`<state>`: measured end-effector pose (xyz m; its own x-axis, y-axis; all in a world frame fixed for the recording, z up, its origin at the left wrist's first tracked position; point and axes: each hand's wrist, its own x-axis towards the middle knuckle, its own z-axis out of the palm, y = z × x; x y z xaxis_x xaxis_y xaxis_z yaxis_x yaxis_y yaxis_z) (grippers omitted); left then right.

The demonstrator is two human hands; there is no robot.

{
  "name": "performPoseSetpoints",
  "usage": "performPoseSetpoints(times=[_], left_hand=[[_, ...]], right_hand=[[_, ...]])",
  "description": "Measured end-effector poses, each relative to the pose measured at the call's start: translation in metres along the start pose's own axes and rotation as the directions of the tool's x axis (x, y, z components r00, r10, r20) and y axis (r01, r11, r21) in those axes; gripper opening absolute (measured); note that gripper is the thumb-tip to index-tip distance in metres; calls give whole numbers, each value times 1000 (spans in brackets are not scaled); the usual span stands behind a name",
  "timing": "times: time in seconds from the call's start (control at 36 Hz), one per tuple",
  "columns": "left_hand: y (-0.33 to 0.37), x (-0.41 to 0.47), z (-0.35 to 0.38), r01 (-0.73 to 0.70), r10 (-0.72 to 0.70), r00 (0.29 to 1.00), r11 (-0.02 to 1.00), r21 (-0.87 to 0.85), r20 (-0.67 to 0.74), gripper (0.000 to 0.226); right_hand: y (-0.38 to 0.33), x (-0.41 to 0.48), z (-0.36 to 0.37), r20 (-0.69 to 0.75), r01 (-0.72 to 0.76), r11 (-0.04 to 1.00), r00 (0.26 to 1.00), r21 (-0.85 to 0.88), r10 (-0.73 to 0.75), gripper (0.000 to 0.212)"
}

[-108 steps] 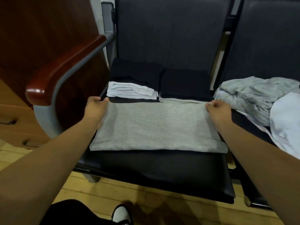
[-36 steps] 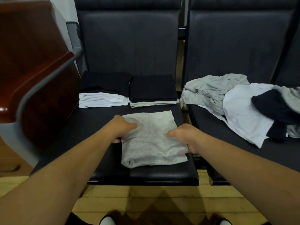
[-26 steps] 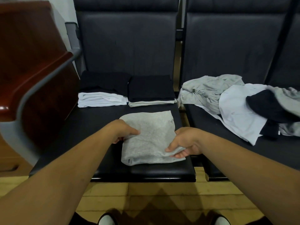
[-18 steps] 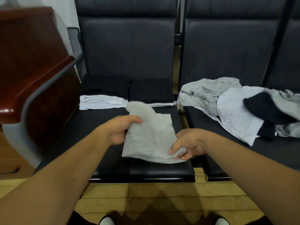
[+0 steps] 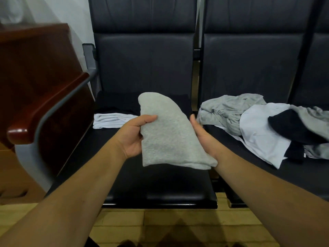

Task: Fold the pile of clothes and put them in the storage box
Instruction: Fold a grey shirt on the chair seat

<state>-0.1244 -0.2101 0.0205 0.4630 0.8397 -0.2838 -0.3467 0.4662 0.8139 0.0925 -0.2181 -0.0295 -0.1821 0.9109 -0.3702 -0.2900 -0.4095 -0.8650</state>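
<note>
Grey garment, black stack half behind

Folded garment between left hand and right hand, above left seat; folded stacks behind it; loose pile on right seat; armrest far left.

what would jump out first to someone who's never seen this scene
The folded grey garment is held up above the black seat, with the left hand pinching one side and the right hand against the other. Next comes the rumpled pile of clothes, grey, white and black, on the seat to the right. A folded white stack lies behind the left hand.
</note>
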Motion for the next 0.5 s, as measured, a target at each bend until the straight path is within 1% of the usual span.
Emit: performPoseSetpoints(times=[0.03,0.06,0.11,0.25,0.31,0.42,0.5], left_hand=[[0,2,-2,18,-17,999,1000,13,-29,36],[0,5,-3,35,-34,998,999,21,-54,35],[-2,10,-6,59,-57,994,998,21,-97,34],[-7,25,-20,69,-51,984,992,102,-171,36],[-7,32,-22,53,-27,979,991,125,-204,37],[4,56,-22,13,23,970,989,146,-242,28],[21,79,-24,-26,74,964,982,187,-255,29]], right_hand=[[-1,0,1,23,-2,998,1000,64,1,38],[-1,0,2,24,-4,992,1000,126,1,39],[-3,6,-1,2,18,982,1000,189,-18,45],[-6,19,-8,-72,134,969,990,206,-122,41],[-11,25,-12,-87,159,973,985,168,-146,42],[-34,46,-19,-121,187,982,976,27,-183,40],[-57,66,-19,-151,219,975,964,-29,-221,39]])
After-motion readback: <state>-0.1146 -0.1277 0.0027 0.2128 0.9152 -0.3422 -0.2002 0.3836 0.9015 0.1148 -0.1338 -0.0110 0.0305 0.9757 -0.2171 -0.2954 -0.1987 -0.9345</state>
